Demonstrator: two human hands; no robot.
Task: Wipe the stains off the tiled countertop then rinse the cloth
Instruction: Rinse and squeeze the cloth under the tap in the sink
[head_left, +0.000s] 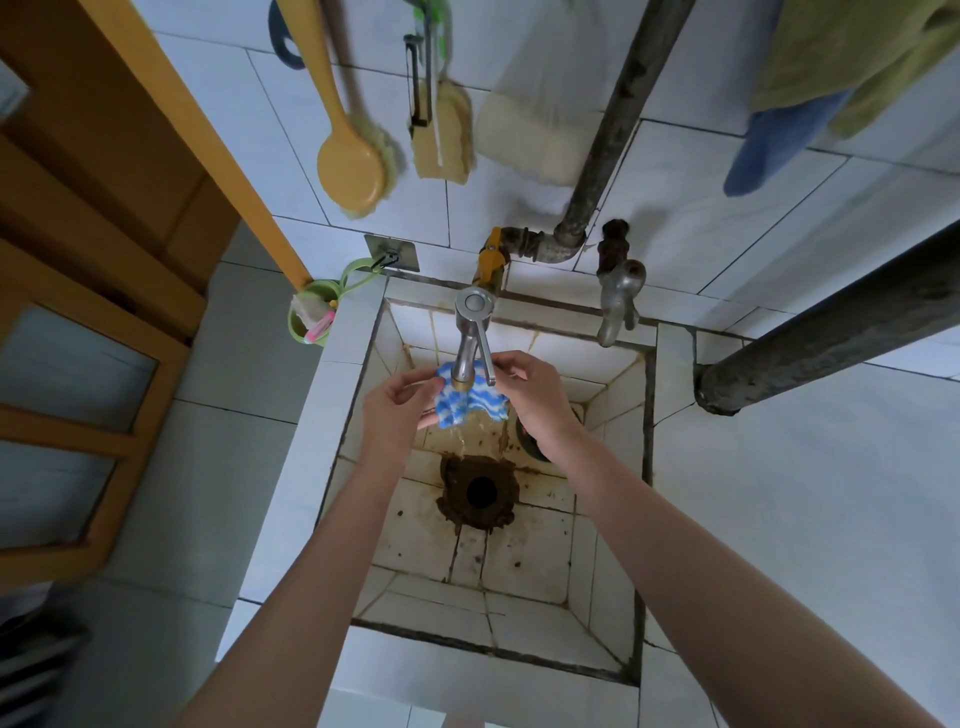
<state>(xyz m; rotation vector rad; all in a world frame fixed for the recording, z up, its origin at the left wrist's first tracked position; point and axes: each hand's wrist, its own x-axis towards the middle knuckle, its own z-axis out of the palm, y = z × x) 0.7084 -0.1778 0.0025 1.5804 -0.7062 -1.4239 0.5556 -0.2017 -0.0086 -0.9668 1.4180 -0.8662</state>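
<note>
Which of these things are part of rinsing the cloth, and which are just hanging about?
In use: blue-and-white cloth, steel tap, tiled sink, left hand, right hand.
Just hanging about: yellow brush, green cup, old tap, green towel.

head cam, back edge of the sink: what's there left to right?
green cup → chrome tap → old grey tap → dark pipe. The yellow valve handle overlaps the chrome tap, so it is left out.

The blue-and-white wavy-striped cloth (470, 402) hangs crumpled beneath the tap (470, 332) spout, near the sink's (672, 364) far edge, water running off it.
</note>
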